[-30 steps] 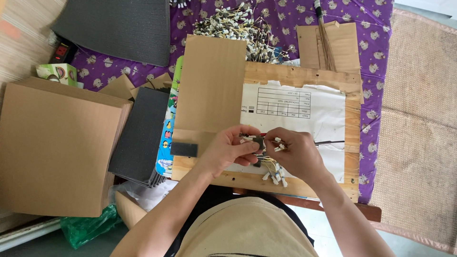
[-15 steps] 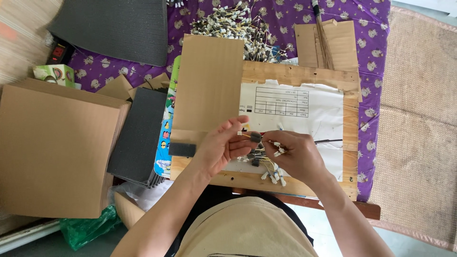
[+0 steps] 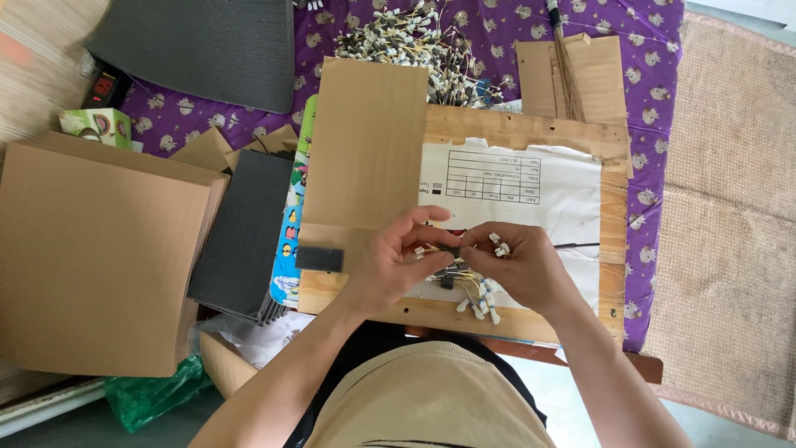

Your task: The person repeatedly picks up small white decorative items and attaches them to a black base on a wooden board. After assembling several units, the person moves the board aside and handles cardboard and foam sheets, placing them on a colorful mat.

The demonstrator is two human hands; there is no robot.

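Near the middle of the frame, the left hand and the right hand meet over a wooden board that serves as the work surface. Both pinch a small dark strip between thumb and fingertips, the left from the left end and the right from the right end, so the fingers of both hands are closed on it. Under the hands, toward the lower middle of the board, lies a bundle of thin yellow wires with white connectors, some touching the right hand's fingers. A white printed sheet covers the right part of the board, and a plain cardboard sheet lies over its left part, with a small dark foam block at its lower edge. At the upper middle of the frame a large heap of similar wired connectors rests on a purple patterned cloth. At the left sits a big cardboard box, with a stack of dark grey foam sheets just beside it, and another grey foam sheet lies at the upper left. A woven mat fills the right side of the frame.
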